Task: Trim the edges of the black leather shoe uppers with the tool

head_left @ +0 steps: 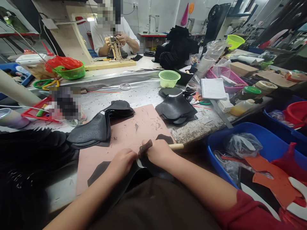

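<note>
Both hands are low at the centre, over the near edge of a pink board (148,119). My left hand (124,159) has its fingers curled on a black leather piece (124,187) that hangs toward my lap. Beside it, my right hand (159,153) grips the same piece, whose dark edge folds up over the fingers. A light wooden handle (177,146) sticks out to the right past my right hand; its other end is hidden. One stack of black leather pieces (96,129) lies across the board's left edge, and another stack (176,107) sits at its upper right.
A big black pile (28,159) fills the left. A green basket (169,79), an open notebook (213,88) and jars (251,94) stand farther back. Right of the table is a blue tub (216,140) of scraps. Across the table a person (130,40) works at a machine (116,49).
</note>
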Tool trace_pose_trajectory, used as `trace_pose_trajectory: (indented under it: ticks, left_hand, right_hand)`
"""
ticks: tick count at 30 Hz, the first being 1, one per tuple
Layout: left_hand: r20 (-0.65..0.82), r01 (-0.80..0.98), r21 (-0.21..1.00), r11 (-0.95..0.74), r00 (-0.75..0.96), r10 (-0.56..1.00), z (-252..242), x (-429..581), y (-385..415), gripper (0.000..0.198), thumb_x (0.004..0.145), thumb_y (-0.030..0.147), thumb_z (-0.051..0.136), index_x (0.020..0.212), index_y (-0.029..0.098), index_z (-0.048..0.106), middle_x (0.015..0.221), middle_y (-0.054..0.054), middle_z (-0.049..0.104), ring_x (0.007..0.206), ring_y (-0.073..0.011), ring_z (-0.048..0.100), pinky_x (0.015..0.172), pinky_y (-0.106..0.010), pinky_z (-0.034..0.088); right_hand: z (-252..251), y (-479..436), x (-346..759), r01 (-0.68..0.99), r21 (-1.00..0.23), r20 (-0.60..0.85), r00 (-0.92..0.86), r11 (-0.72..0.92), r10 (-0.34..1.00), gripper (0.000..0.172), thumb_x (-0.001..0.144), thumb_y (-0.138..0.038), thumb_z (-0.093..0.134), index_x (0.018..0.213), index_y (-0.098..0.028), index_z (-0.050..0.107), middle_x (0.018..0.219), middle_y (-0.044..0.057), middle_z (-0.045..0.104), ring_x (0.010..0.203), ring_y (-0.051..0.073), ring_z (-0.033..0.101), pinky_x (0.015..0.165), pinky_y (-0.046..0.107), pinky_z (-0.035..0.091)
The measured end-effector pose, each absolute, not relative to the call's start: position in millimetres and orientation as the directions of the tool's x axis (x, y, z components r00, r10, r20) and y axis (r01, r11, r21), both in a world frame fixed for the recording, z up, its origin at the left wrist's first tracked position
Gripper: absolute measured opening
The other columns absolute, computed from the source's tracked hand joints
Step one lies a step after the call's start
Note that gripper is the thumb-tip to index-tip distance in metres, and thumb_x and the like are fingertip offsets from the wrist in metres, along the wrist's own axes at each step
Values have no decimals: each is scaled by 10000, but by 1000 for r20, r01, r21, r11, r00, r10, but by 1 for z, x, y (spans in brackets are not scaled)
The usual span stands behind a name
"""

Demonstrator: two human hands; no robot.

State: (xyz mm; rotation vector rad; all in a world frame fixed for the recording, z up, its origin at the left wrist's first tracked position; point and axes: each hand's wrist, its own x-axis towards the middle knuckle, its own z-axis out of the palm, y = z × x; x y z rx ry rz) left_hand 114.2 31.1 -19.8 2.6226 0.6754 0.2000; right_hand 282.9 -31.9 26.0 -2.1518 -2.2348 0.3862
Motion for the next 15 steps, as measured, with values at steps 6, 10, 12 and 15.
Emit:
trace_pose_trajectory:
  ticks: [6,10,12,15]
  left_hand:
    - [107,333,447,-830,902,419,-26,102,35,272,825,131,349,841,171,618,794,-47,603,751,-154,544,695,-272,443]
    - [186,303,404,-863,896,402,-28,96,35,283,856,155,333,815,167,613,800,-53,612,740,-149,539,682,-266,439]
    - [200,302,361,-882,899,390,-28,94,34,292,868,171,326,829,173,616,798,-50,612,740,-153,533,680,-271,434]
    - [199,305,322,-896,904,379,-27,91,33,295,873,183,325,844,173,618,790,-44,608,739,-159,525,683,-282,429]
  right_hand:
    - [27,-28,278,983,-182,-149,-36,9,988,185,767,-165,420,855,-175,582,748,58,669,684,194,623,523,256,365]
    - [27,-27,276,984,-178,-171,-55,24,984,192,758,-147,420,855,-182,582,737,46,669,679,190,623,517,254,360]
    - [28,-28,274,986,-166,-131,-21,-1,991,193,774,-167,412,871,-183,577,717,48,664,661,190,621,516,253,357]
    - [31,-28,271,982,-186,-145,-53,25,988,193,783,-172,410,881,-179,575,728,50,663,667,189,620,511,249,352]
